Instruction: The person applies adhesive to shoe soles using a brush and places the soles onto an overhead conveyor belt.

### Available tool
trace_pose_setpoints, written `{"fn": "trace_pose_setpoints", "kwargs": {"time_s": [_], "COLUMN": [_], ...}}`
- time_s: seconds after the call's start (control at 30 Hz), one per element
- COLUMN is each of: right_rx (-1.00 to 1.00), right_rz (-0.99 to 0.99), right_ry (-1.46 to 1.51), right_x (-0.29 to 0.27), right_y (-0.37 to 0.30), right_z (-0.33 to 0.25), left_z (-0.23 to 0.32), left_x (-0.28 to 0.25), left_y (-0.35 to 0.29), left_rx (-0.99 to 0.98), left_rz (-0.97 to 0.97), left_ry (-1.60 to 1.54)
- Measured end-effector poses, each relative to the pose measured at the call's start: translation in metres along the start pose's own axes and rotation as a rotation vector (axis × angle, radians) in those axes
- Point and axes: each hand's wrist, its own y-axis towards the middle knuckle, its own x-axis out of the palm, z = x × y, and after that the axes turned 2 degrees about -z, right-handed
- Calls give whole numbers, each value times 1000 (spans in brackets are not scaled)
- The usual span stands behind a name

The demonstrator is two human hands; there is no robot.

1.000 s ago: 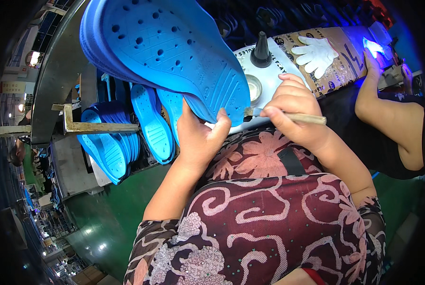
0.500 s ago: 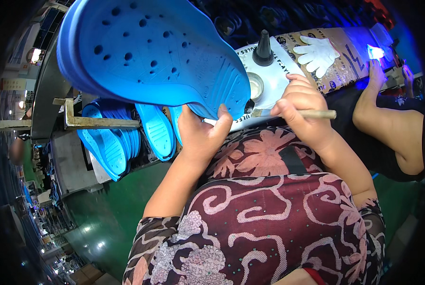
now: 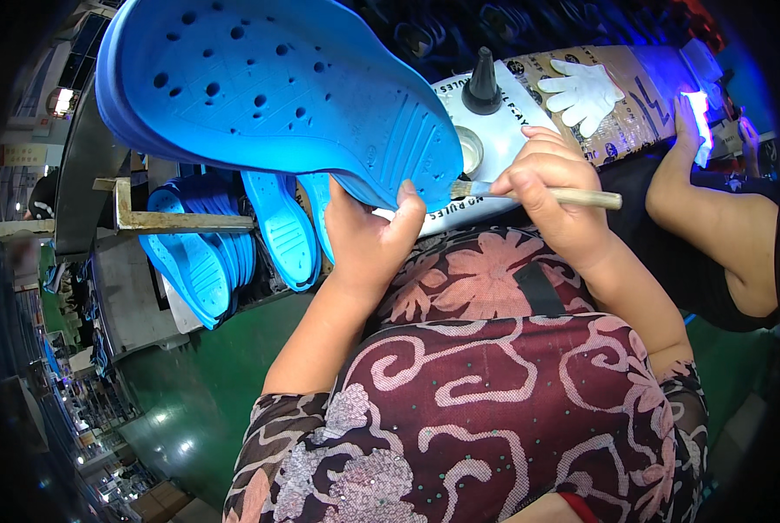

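My left hand (image 3: 374,228) grips the heel end of a stack of blue foam shoe soles (image 3: 320,105), thumb on the top face and fingers underneath. The soles slant up to the far left, with round holes in the wide end and ridges near the heel. My right hand (image 3: 557,196) is closed round the pale handle of a paintbrush (image 3: 595,199). The bristles meet the heel edge of the soles, close to a dark patch. Just beyond the brush is a small round pot (image 3: 470,150), partly hidden by the soles.
A black cone-shaped bottle (image 3: 483,85) stands on a white printed sheet (image 3: 512,109). A white glove (image 3: 582,96) lies on the taped brown cardboard (image 3: 638,105). More blue soles (image 3: 202,261) lean below a rusty metal bar (image 3: 185,222). A co-worker's arm (image 3: 712,222) is at the right.
The brush tip has moved slightly up and left onto the heel edge. The soles have shifted a little left. At the right, the co-worker's bright object has changed position.
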Motion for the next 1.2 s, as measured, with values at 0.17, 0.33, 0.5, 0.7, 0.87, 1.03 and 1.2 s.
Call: {"fn": "trace_pose_setpoints", "kwargs": {"time_s": [0.17,0.33,0.5,0.7,0.87,1.03,1.2], "right_rx": [39,85,-23,117,113,131,338], "right_rz": [-2,-23,-64,169,270,291,415], "right_ry": [-50,-30,-199,-86,-26,-25,-2], "right_x": [-5,-2,-9,-34,-47,-69,-90], "right_y": [-4,0,-3,-8,-33,-51,-75], "right_z": [3,-1,5,13,43,41,49], "left_z": [2,9,0,24,64,119,142], "left_x": [-2,0,-2,-2,-26,0,146], "left_y": [-1,1,1,19,44,82,197], "left_rx": [-53,-192,-178,-259,-329,-642,-375], "left_rz": [-9,-21,-35,-16,-179,-732,-1011], "left_ry": [-26,-68,-62,-70,-384,-668,-707]}}
